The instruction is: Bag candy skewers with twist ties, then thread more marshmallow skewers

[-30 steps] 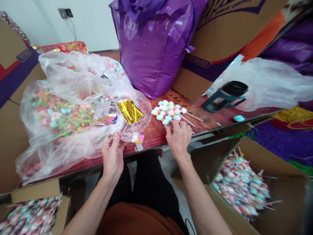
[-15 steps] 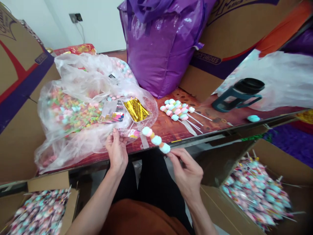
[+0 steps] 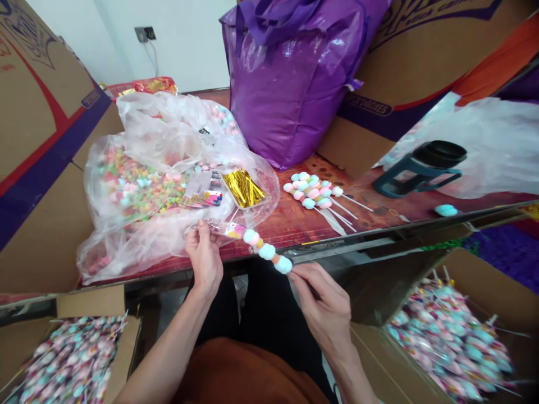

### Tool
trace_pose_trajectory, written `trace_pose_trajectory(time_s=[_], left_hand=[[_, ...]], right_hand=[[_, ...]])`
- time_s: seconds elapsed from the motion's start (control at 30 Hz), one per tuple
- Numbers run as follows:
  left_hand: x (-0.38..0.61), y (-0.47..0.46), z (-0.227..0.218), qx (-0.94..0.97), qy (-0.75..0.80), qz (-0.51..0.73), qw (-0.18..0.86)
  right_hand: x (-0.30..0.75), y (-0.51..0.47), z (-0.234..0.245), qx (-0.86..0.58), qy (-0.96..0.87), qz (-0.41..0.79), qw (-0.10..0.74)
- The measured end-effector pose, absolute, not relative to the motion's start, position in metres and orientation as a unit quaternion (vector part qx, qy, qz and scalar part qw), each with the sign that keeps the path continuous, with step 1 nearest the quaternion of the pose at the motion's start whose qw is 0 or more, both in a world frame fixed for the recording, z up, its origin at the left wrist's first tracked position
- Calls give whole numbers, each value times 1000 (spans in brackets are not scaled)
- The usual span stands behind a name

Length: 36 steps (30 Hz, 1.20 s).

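Observation:
In my right hand (image 3: 322, 300), closed at its fingertips, is the lower end of a marshmallow stick (image 3: 266, 251), with pale blue and pink marshmallows and small orange pieces between them. The stick tilts up to the left. My left hand (image 3: 205, 255) pinches a clear plastic wrapper (image 3: 234, 229) with a pink and yellow print near the table edge. The stick's top end is at the wrapper; whether it is inside I cannot tell. Beyond lie gold twist ties (image 3: 244, 188) in a tray and several unwrapped marshmallow sticks (image 3: 314, 191).
Large plastic bags of candy (image 3: 143, 182) cover the table's left. A purple bag (image 3: 290, 84) stands behind, a dark bottle (image 3: 416, 168) lies at right, near a loose blue marshmallow (image 3: 446, 210). Boxes of wrapped sticks flank my legs: left (image 3: 132, 342), right (image 3: 379, 359).
The marshmallow stick has moved left, its top end now meeting the printed wrapper. My left hand keeps its pinch. The whole view has shifted slightly.

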<state>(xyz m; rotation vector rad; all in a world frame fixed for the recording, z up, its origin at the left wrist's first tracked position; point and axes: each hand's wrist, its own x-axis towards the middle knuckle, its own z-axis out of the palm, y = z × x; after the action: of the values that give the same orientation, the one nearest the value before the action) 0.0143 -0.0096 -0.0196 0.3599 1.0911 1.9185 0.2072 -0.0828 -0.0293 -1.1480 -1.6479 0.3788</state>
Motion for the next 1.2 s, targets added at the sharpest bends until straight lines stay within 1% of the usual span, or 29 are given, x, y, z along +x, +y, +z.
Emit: trace_pose_trajectory(time_s=[0.13, 0.2, 0.43, 0.57, 0.67, 0.8, 0.87, 1.03, 1.2], left_hand=[[13, -10, -25, 174, 457, 772, 406], [12, -10, -28, 205, 467, 770, 384], [4, -12, -38, 329, 478, 732, 356], [8, -16, -40, 356, 490, 718, 344], [13, -18, -38, 328, 480, 718, 383], [18, -20, -28, 279, 446, 691, 495], [21, -22, -22, 267, 447, 670, 530], [22, -25, -15, 253, 443, 629, 587], [13, -22, -15, 241, 462, 609, 598]], right_hand=[[208, -87, -25, -467, -727, 98, 494], [209, -87, -23, -469, -726, 99, 493], [206, -82, -24, -477, -678, 213, 518], [197, -81, -27, -485, -672, 232, 509], [190, -81, -30, -488, -668, 238, 509], [183, -83, -33, -508, -658, 208, 515], [180, -83, -34, -516, -659, 183, 515], [181, -82, -32, -505, -687, 136, 504], [193, -80, -29, -499, -707, 111, 488]])
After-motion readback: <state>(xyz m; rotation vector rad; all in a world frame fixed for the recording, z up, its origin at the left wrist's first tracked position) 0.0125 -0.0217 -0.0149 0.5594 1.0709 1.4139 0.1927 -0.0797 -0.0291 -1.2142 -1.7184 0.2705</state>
